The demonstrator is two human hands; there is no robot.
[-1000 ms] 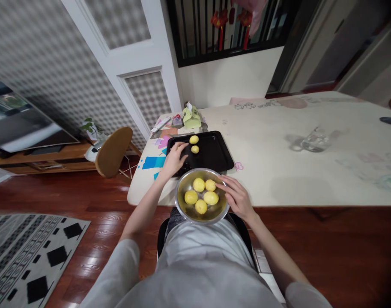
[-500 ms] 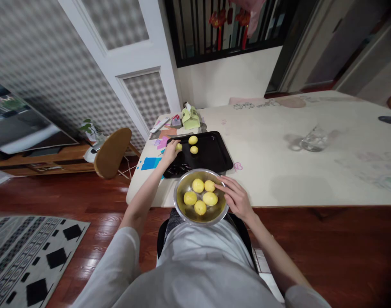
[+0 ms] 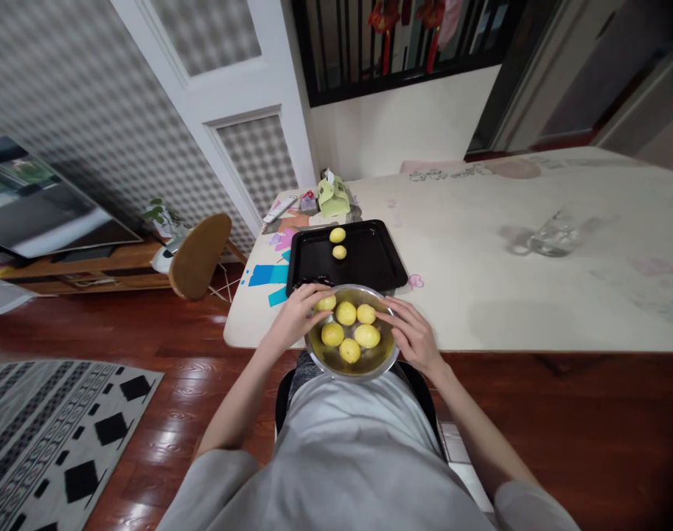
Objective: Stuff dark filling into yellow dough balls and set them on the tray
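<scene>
A yellow lemon is in my left hand, its fingers closed round it at the left inner side of a metal bowl. My right hand grips the bowl's right rim, with fingertips reaching inside close to a small lemon. Several more lemons lie in the bowl, which sits at the table's front edge over my lap. Beyond it, a black tray bears two lemons, a far one and a nearer one. Some dark glossy item at the tray's near left is partly hidden.
The pale table stretches far to the right, with a clear glass vessel on it. Behind the tray are a green tissue box and a white remote. A wooden chair stands at the left.
My left hand has carried a lemon from the tray's left side back to the bowl. Two lemons now show on the tray. My right hand keeps its place at the bowl's rim.
</scene>
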